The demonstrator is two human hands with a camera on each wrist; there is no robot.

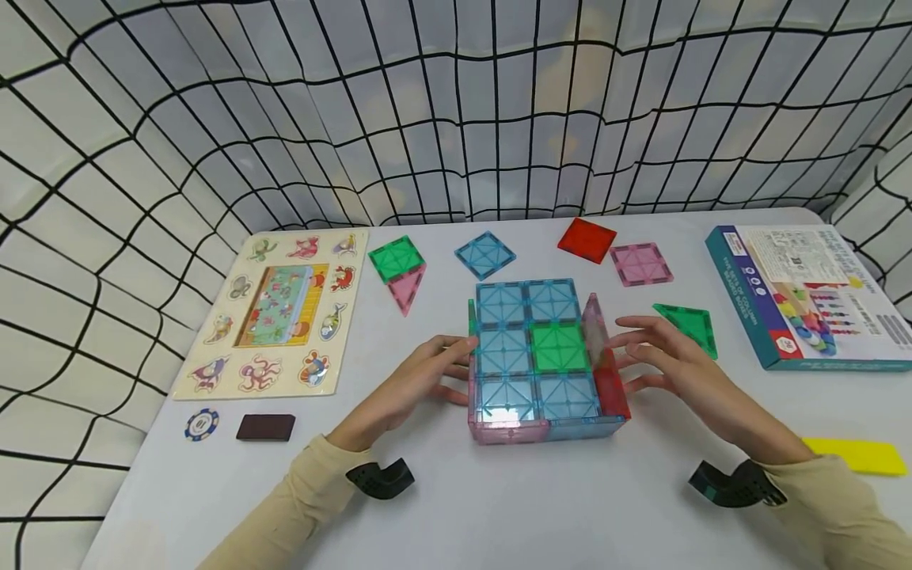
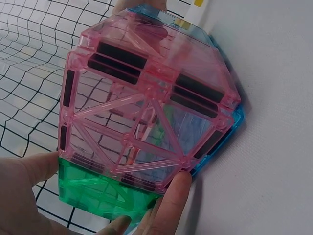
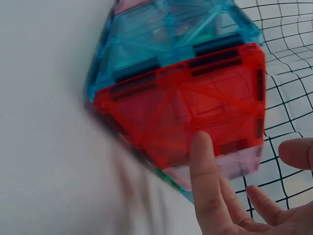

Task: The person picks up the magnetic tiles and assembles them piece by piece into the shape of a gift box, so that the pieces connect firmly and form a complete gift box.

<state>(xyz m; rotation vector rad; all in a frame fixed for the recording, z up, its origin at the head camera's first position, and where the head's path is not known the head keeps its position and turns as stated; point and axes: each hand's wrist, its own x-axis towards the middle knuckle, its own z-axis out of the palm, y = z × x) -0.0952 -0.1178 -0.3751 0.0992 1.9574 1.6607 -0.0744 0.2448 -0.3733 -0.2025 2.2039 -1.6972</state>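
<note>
**Tile box stands lengthwise at frame centre**

The tile box's (image 1: 513, 432) long axis runs bottom to top; blue tiles (image 1: 503, 353) and one green tile (image 1: 559, 347) floor it. The left hand's (image 1: 409, 384) parted fingers touch its side; the right hand's (image 1: 687, 380) spread beside the red wall (image 3: 215, 107).

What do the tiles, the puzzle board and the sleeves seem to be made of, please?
The tiles: probably glossy plastic, being see-through with glints; dark edge strips may be magnets. The puzzle board: matte, possibly wood, from its pale tan face. The sleeves: matte fabric, judging by their soft creases.
</note>
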